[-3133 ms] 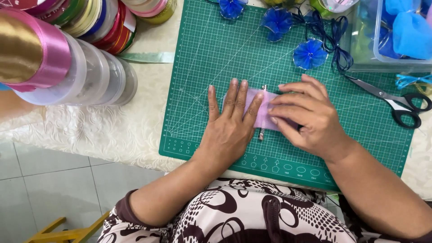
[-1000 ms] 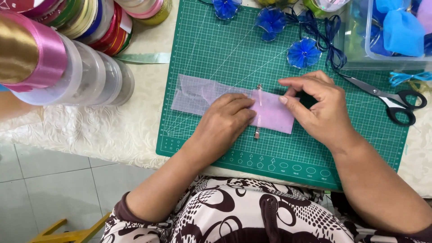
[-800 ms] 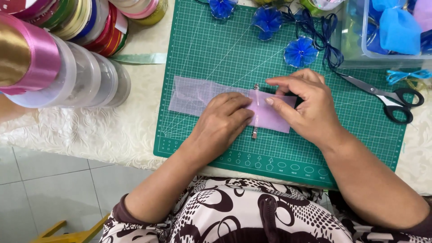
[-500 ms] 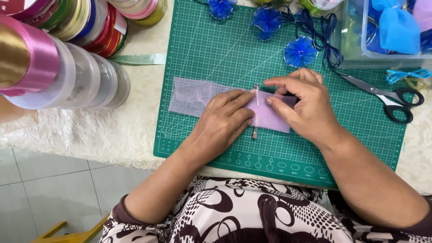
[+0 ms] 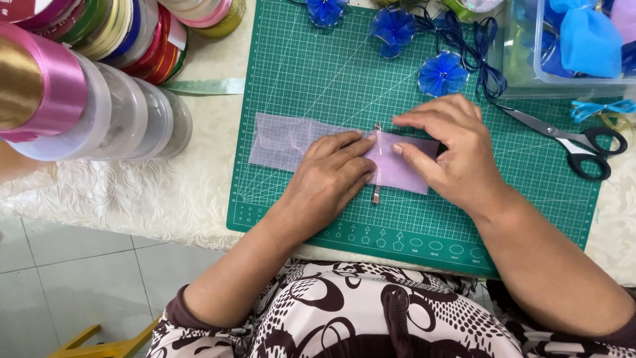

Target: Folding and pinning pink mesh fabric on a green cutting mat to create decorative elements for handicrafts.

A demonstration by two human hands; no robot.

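- While both hands press down on it, the pale lilac strip of sheer mesh fabric (image 5: 397, 169) lies flat near the middle of the green gridded cutting mat (image 5: 318, 73).
- Left hand (image 5: 328, 182): grip flat, fingers stretched over the strip and closed round nothing, fingertips beside a thin metal pin (image 5: 377, 162) standing across the fabric.
- Right hand (image 5: 457, 149): grip loosely bent, fingertips resting on the strip just right of the pin.
- Bare end of the strip runs left, past the left hand.
- Black-handled scissors (image 5: 570, 139) lie on the mat, right of the right hand.
- Three blue ribbon flowers (image 5: 442, 73) sit near the mat's far edge.
- Stacked spools of coloured ribbon (image 5: 99, 99) stand on the table's cream cloth (image 5: 132, 199), well left.
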